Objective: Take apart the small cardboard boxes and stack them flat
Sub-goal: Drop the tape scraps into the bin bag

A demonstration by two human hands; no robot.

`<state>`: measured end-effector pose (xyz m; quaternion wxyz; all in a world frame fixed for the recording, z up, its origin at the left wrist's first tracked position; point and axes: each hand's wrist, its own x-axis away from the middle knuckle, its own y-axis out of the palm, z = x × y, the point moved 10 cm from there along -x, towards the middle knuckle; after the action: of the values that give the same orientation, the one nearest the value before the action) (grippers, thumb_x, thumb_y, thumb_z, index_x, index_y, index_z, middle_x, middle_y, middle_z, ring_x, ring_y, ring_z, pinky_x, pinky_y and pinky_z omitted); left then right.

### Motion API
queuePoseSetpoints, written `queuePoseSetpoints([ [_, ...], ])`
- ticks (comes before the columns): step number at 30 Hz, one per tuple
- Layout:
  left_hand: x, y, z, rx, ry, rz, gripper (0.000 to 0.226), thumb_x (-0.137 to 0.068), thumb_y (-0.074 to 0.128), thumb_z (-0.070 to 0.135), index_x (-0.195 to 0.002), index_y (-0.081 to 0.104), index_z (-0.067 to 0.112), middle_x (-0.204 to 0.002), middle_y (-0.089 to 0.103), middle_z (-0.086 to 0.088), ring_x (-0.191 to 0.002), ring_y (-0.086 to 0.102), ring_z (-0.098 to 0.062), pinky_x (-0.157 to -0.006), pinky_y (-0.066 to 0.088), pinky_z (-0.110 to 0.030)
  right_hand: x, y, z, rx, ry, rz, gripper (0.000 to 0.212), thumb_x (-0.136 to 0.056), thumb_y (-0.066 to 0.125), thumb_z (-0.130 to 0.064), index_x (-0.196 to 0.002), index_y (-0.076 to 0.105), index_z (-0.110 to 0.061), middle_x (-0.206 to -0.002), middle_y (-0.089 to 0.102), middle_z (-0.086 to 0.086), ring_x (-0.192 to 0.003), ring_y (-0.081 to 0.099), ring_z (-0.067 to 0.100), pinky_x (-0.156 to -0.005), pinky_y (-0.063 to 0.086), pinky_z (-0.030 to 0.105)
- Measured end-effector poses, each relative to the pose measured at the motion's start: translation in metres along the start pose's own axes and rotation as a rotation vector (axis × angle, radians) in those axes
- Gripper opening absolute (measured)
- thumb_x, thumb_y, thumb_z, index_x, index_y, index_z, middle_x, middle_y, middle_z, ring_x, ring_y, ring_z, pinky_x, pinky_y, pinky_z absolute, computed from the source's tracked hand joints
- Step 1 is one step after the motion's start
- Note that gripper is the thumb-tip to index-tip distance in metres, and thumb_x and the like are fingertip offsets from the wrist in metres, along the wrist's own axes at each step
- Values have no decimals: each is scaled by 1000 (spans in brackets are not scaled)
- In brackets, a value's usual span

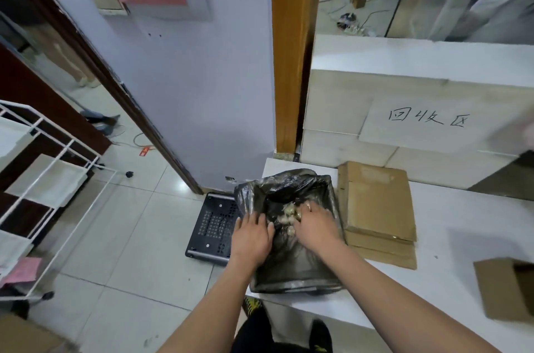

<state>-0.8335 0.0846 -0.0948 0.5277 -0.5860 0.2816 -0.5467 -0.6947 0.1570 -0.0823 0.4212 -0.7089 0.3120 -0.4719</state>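
Observation:
A stack of flattened cardboard boxes (378,208) lies on the white table (462,237), right of a bin lined with a black bag (289,263). One small box, still folded up (505,289), sits at the table's right edge. Both my hands are in the mouth of the bin. My left hand (251,232) presses flat on the bag's left side. My right hand (316,225) lies over a crumpled pale wad (289,215) inside the bag, thumb and fingers bent around it.
Large cardboard sheets with a handwritten sign (427,121) lean against the wall behind the table. A black perforated plastic stool (213,228) stands on the tiled floor left of the table, and a white wire rack (49,188) stands further left. Another person (502,3) stands at the far right.

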Motion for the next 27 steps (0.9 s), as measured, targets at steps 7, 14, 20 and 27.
queuePoseSetpoints([
  [7,31,1,90,-33,61,44,49,-107,24,41,-140,46,12,-147,47,-10,-137,40,-26,-116,26,-41,62,-11,68,-15,37,29,56,-102,38,-42,-147,37,-9,-150,40,17,-136,40,34,-114,32,44],
  [14,71,1,164,-109,144,62,51,-107,23,39,-143,45,10,-149,46,-12,-140,38,-26,-119,23,-40,114,-23,122,25,90,62,49,-101,40,-43,-134,50,-8,-135,53,16,-125,50,34,-103,40,41],
  [20,93,-5,218,-166,310,98,49,-106,23,37,-135,51,9,-137,54,-10,-131,44,-29,-117,26,-43,157,-41,168,19,189,112,45,-102,36,-38,-133,49,-8,-135,53,14,-122,51,32,-102,40,40],
  [27,122,18,272,-128,447,71,51,-106,21,37,-135,51,8,-138,53,-13,-133,42,-30,-119,22,-43,231,-44,232,87,375,149,45,-104,33,-36,-135,47,-7,-135,52,14,-124,50,31,-103,38,39],
])
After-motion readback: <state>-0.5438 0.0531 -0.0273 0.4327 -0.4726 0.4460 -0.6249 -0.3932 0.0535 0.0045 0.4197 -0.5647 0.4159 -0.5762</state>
